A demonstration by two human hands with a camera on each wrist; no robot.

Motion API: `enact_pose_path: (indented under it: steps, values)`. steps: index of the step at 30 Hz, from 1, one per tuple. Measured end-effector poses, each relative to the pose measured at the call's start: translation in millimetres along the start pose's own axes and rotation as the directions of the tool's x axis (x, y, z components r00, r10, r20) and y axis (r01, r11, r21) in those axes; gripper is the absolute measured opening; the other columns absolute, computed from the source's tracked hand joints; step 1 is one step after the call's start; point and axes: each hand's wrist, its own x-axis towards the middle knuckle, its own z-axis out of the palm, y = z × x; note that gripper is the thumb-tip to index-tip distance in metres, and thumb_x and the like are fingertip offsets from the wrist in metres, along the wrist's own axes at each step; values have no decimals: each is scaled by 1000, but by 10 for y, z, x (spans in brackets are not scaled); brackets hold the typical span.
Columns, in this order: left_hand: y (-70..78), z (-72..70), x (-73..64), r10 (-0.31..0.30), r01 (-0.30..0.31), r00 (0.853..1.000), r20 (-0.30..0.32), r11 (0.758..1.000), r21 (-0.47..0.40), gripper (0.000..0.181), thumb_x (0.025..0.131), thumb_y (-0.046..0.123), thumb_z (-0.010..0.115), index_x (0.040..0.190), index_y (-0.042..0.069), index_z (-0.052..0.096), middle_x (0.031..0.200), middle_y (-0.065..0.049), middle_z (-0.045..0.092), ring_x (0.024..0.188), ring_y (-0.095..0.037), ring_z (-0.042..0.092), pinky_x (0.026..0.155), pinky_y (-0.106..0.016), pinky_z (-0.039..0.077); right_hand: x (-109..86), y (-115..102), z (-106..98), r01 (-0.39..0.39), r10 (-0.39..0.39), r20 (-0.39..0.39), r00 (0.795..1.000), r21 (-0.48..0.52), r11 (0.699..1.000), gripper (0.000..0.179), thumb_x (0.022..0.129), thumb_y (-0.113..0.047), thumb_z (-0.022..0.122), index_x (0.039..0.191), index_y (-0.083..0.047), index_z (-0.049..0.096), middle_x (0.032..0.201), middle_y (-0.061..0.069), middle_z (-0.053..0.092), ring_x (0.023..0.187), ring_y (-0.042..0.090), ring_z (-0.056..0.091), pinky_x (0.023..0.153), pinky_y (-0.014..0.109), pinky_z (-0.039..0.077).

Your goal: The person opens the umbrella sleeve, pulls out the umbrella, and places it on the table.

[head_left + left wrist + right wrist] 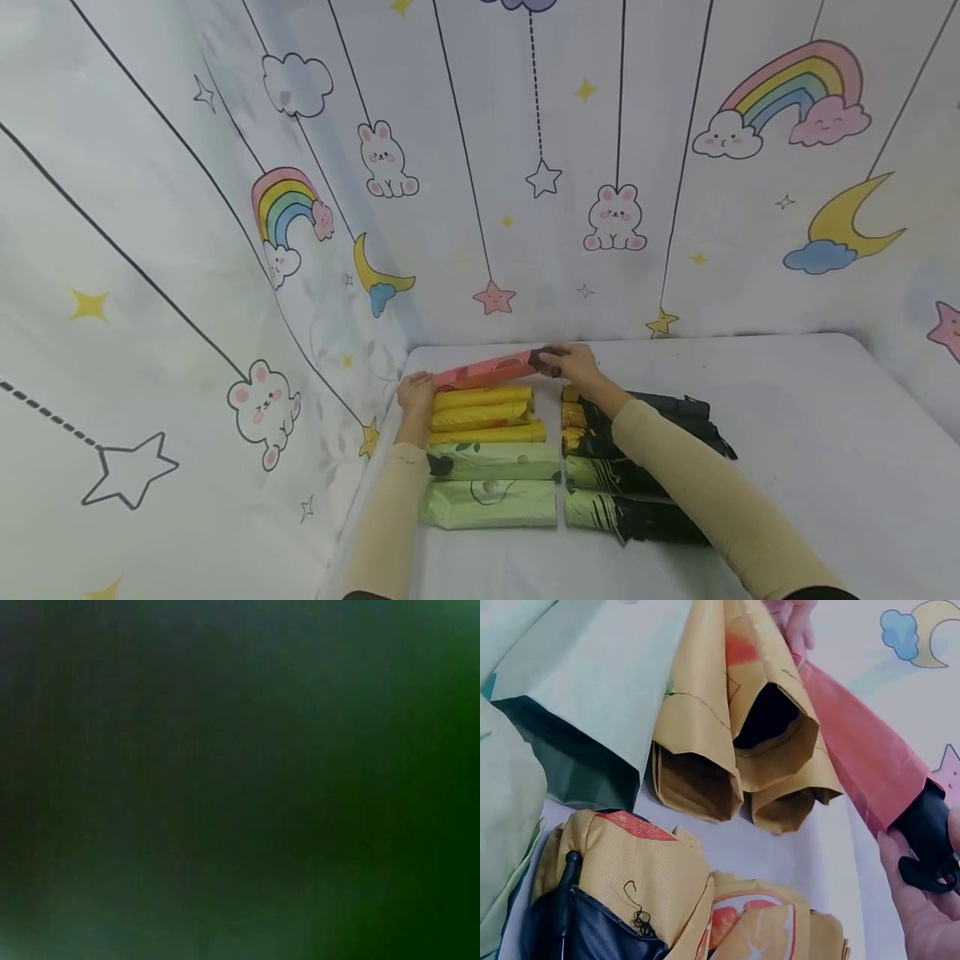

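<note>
A long pink patterned sleeve [483, 371] with a black end piece slants over the far end of the left column. My left hand [416, 392] pinches its left end. My right hand [573, 363] grips the black end [922, 825], where a small black loop [926, 876] shows between the fingers in the right wrist view. Just nearer lie several yellow sleeves [480, 417]; their hollow ends [769, 720] face the right wrist camera. Two pale green sleeves [491, 504] with avocado prints lie nearest to me. The left wrist view is dark and blurred.
Right of the sleeves, under my right forearm, lie yellow-and-black folded bundles [573, 417] and green-and-black ones [592, 508]. All rest on a white table [810, 400]. A white printed curtain [465, 167] hangs behind and at the left.
</note>
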Motion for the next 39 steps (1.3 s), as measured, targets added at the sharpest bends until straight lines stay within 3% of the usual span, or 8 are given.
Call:
enact_pose_path:
  steps: [5, 12, 19, 36, 39]
  values:
    - [9, 7, 4, -17, 17, 1000, 7, 999, -40, 37, 100, -12, 55, 137, -17, 51, 136, -36, 58, 128, -44, 60, 106, -41, 56, -1, -14, -15, -34, 36, -31, 999, 58, 998, 52, 100, -22, 74, 143, 3, 59, 119, 21, 74, 93, 20, 77, 87, 33, 63]
    - [-10, -3, 38, -40, 38, 999, -12, 993, -116, 38, 101, -11, 55, 139, -12, 52, 137, -35, 57, 126, -43, 61, 100, -37, 59, -33, -53, -49, -59, 66, -23, 998, 233, 971, 52, 100, -14, 73, 143, 9, 55, 119, 29, 72, 99, 31, 77, 93, 42, 62]
    - [-34, -19, 72, -14, 14, 1000, 1, 998, -53, 40, 100, -11, 55, 139, -9, 53, 134, -33, 60, 123, -40, 65, 94, -34, 61, -65, -90, -106, -96, 107, -32, 994, 256, 962, 55, 99, -15, 74, 145, 7, 54, 125, 31, 69, 100, 31, 77, 94, 42, 61]
    - [-9, 6, 76, -45, 42, 999, -14, 979, -199, 34, 103, -10, 54, 136, -12, 53, 137, -35, 58, 127, -45, 62, 96, -40, 61, -97, -118, -245, -140, 165, -56, 985, 315, 939, 58, 101, -15, 72, 150, 6, 49, 144, 32, 55, 101, 28, 77, 94, 37, 62]
    - [-13, 0, 77, -37, 34, 999, -19, 987, -160, 32, 102, -11, 55, 134, -9, 56, 135, -32, 60, 124, -43, 64, 93, -39, 62, -99, -122, -280, -138, 163, -52, 985, 319, 938, 57, 102, -14, 70, 150, 8, 48, 145, 32, 54, 97, 25, 77, 92, 37, 62]
